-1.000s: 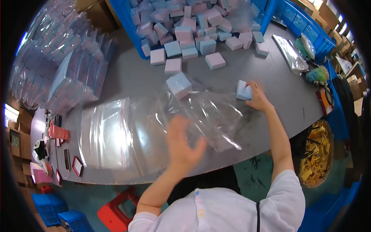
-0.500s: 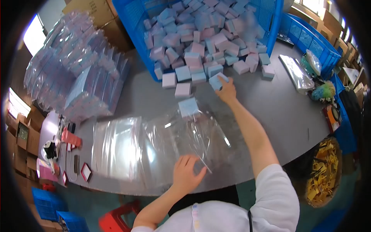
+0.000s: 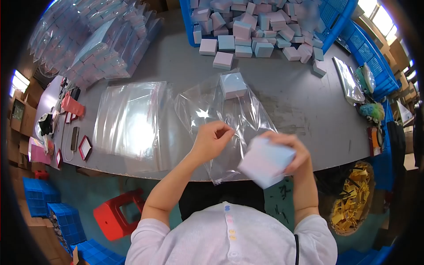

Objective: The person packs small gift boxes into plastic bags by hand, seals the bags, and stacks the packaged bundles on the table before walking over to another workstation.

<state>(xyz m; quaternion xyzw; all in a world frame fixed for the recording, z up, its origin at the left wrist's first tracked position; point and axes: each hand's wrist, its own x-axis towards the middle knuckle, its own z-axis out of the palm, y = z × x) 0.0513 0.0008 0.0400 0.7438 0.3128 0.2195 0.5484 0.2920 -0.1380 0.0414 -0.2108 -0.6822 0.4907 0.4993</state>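
Note:
My right hand (image 3: pixel 291 149) grips a small pink-and-blue box (image 3: pixel 265 161), blurred by motion, near the table's front edge. My left hand (image 3: pixel 213 139) is closed in a pinch on a clear plastic bag (image 3: pixel 201 112) that lies flat on the table. Another small pale blue box (image 3: pixel 233 85) is inside the far end of this bag. To the left of my left hand lies a stack of clear plastic bags (image 3: pixel 128 119).
A blue crate (image 3: pixel 191 26) lies on its side at the back, with several pink and blue boxes spilling out. Bagged boxes (image 3: pixel 95 44) are piled at the back left. A red stool (image 3: pixel 112 216) stands below. A basket of yellow pieces (image 3: pixel 351 198) sits at lower right.
My right hand has taken a box from beside the crate and brought it back toward my body. My left hand has moved forward over the bag and closed. The view has tilted down.

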